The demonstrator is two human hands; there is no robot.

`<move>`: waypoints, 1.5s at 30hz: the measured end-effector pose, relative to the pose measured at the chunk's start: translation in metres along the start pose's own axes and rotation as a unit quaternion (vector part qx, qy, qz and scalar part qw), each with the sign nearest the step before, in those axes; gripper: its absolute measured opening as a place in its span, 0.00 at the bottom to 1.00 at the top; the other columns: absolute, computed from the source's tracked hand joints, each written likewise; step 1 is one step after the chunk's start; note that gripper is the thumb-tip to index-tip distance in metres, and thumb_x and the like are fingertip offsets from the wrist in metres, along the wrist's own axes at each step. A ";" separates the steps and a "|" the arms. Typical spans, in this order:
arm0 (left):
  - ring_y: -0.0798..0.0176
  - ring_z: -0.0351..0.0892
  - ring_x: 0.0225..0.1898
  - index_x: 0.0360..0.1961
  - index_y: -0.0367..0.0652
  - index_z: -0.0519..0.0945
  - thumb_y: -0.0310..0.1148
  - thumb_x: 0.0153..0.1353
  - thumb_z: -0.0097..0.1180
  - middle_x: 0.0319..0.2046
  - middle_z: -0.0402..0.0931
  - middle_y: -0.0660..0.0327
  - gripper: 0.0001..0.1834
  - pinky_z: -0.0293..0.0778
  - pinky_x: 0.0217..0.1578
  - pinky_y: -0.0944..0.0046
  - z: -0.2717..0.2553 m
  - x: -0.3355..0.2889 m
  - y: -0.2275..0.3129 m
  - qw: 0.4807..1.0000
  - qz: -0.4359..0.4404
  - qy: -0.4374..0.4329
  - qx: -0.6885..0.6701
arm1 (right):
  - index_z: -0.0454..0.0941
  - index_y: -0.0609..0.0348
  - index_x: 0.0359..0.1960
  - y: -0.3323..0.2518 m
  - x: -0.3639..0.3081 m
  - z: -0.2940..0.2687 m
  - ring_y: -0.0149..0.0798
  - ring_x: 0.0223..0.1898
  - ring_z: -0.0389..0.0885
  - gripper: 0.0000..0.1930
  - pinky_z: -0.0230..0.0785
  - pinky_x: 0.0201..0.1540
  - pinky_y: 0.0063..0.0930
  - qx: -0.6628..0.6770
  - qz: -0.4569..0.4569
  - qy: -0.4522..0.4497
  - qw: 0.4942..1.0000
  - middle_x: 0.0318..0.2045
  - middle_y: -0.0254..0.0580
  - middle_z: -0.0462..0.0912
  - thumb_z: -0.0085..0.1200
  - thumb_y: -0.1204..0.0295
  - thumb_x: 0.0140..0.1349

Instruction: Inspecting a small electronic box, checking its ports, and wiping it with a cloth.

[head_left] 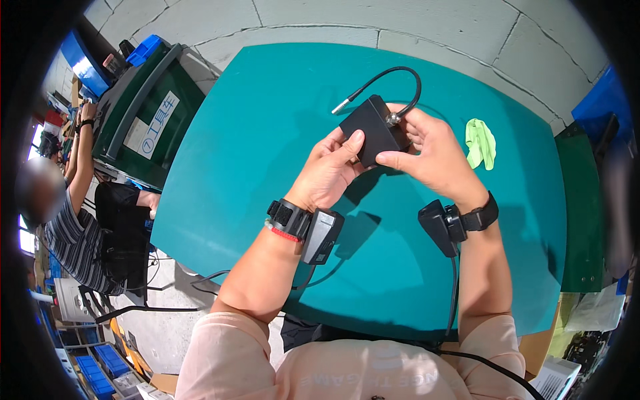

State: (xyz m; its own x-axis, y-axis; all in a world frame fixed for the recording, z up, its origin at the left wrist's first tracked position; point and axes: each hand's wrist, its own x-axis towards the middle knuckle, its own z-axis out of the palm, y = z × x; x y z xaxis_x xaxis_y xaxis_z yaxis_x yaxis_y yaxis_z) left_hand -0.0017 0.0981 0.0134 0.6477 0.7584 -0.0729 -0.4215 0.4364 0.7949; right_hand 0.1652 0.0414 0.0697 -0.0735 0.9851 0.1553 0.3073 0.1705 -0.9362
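Note:
A black rectangular box (371, 132) is held up over the green table between both my hands. From a metal fitting on its right side, a black flexible cable (419, 81) arches up and over to the left, ending in a silver tip (341, 107). My left hand (328, 167) grips the box's left side, thumb lying on its face. On the other side, my right hand (433, 150) has its fingers behind the box and cable fitting, with the thumb at the lower right edge. The fingers behind the box are partly hidden.
A light green cloth (480, 143) lies on the table (253, 133), right of my hands. Devices with cables are strapped to both my wrists. To the left stand a dark green cabinet (180, 100) and another person (77, 247). A block wall (320, 20) runs behind the table.

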 end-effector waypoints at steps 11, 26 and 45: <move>0.67 0.73 0.44 0.51 0.42 0.68 0.41 0.64 0.46 0.44 0.73 0.62 0.19 0.71 0.45 0.64 -0.005 0.002 -0.005 1.000 -0.022 0.009 -0.002 | 0.74 0.69 0.39 -0.001 -0.002 -0.011 0.33 0.23 0.76 0.21 0.67 0.26 0.26 -0.104 -0.014 0.025 0.994 0.24 0.46 0.79 0.64 0.68 0.44; 0.62 0.77 0.38 0.48 0.41 0.71 0.41 0.64 0.46 0.41 0.76 0.59 0.17 0.73 0.32 0.69 -0.009 0.001 -0.002 0.993 -0.036 -0.006 -0.109 | 0.80 0.60 0.37 0.069 -0.012 -0.089 0.48 0.35 0.79 0.11 0.71 0.39 0.34 -0.459 0.190 0.253 0.830 0.32 0.51 0.80 0.54 0.78 0.49; 0.72 0.77 0.38 0.44 0.42 0.72 0.42 0.62 0.49 0.40 0.76 0.63 0.16 0.75 0.36 0.70 -0.007 0.003 -0.004 0.999 0.001 0.051 -0.018 | 0.81 0.63 0.34 -0.023 -0.010 -0.032 0.33 0.28 0.76 0.10 0.68 0.30 0.24 -0.144 -0.055 0.006 0.988 0.27 0.39 0.77 0.59 0.78 0.46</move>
State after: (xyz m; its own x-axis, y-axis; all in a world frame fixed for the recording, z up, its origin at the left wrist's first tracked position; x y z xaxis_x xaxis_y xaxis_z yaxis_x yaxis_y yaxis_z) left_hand -0.0028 0.1019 0.0051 0.5789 0.8044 -0.1334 -0.4468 0.4498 0.7733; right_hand 0.1889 0.0286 0.0994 -0.1097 0.9604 0.2561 0.5563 0.2728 -0.7849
